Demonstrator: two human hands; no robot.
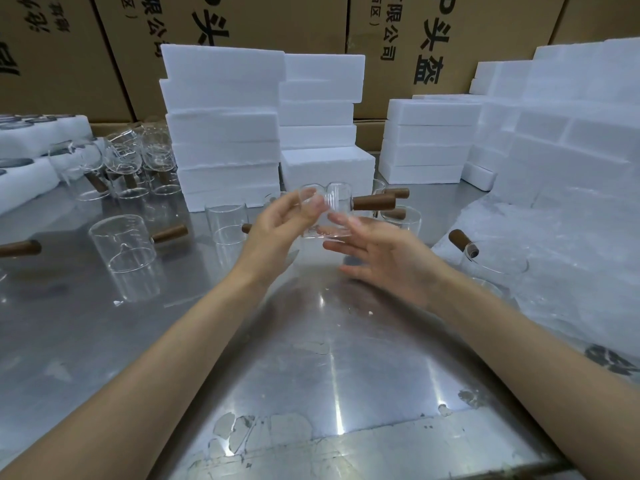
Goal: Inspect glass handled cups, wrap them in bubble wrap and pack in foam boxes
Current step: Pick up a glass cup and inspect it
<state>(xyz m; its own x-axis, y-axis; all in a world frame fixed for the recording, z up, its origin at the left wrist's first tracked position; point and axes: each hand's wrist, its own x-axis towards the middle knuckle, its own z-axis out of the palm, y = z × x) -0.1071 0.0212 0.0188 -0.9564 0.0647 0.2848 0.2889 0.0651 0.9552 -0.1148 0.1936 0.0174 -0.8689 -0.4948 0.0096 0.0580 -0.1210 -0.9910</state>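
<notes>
Forearms reach in from the bottom edge over a scuffed steel table (332,358), meeting above its middle. Left hand (277,226) holds a glass cup (327,211) clear of the table, fingers curled around the near wall, thumb side up. Right hand (384,254) lies just under and beside the cup's base, fingers straight and spread, touching or nearly touching the glass; motion blur prevents saying which. Cup is tipped, its brown handle (374,202) pointing right, away from both palms. Judgement: held this way so light passes through the wall for inspection, with the flat right hand ready to turn or steady it. No wrap on this cup yet, so the step in hand is inspection. Bubble wrap (571,271) is piled at right, within reach of the right hand; one cup (495,261) already sits on it, handle up and left, probably staged for wrapping. Unwrapped cups stand on the table at left (123,244) and behind the hands (227,220), more clustered farther left (131,161). Foam boxes (221,133) are stacked closed at the back centre and right (429,136); contents not visible. Foam trays at far left (31,140) show dark recesses; what is in them cannot be told. Cartons (242,22) line the rear. Risk: glass held only at the wall could slip.
</notes>
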